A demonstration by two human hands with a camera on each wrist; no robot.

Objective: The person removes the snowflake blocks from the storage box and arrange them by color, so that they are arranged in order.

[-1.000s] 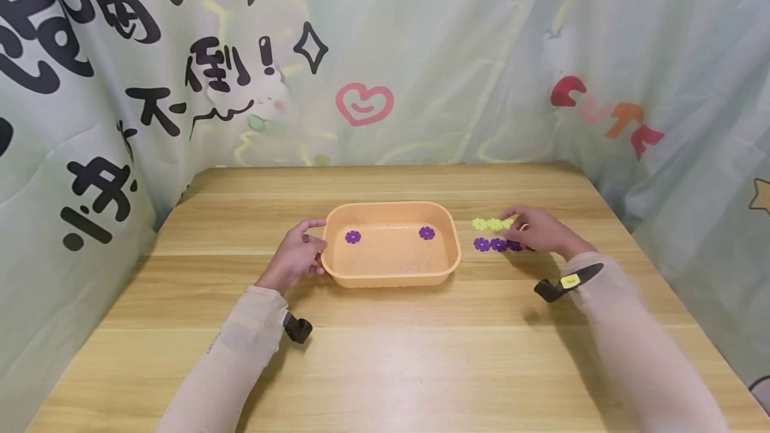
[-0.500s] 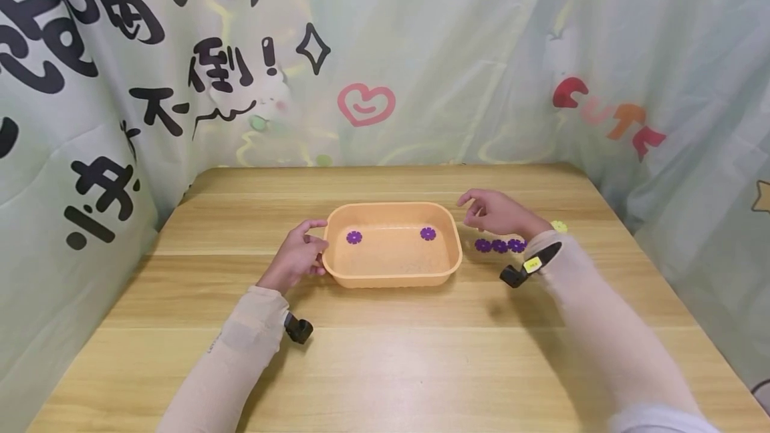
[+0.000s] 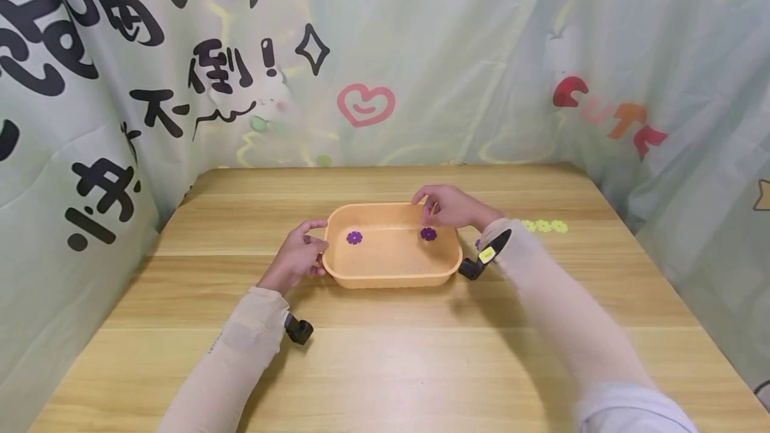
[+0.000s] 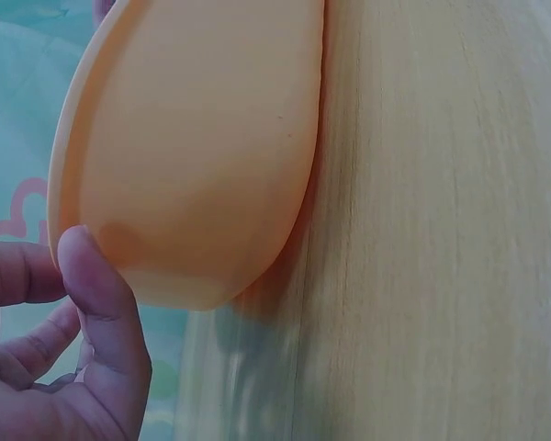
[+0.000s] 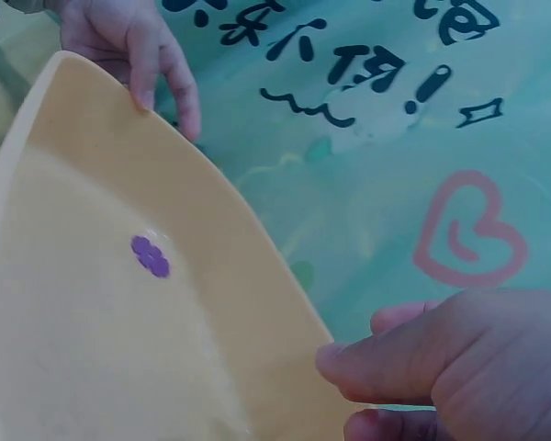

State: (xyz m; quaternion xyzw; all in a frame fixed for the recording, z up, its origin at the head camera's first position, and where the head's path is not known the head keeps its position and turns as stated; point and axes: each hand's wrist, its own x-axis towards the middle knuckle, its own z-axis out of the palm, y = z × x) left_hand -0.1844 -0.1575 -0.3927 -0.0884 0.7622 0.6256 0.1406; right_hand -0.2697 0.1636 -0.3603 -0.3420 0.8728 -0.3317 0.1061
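An orange plastic basin [image 3: 391,279] stands on the table, with two purple flower-shaped pieces inside, one at the left [image 3: 354,238] and one at the right [image 3: 428,234]. My left hand [image 3: 295,256] pinches the left end of its rim, thumb inside and fingers outside, as the left wrist view shows. Over the basin's back right corner is my right hand [image 3: 454,208], fingers bent and just above the right purple piece. In the right wrist view its thumb [image 5: 376,367] overlaps the rim; I cannot tell whether a piece is between the fingertips.
Right of the basin, a row of yellow flower pieces [image 3: 543,226] lies on the wooden table [image 3: 373,366], partly behind my right forearm. One purple piece [image 3: 478,244] peeks out beside the right wrist camera [image 3: 472,268]. A printed curtain [image 3: 445,52] hangs behind the table.
My right hand has moved left from the yellow and purple rows to over the basin. The left hand stays at the rim, and both purple pieces in the basin stay put.
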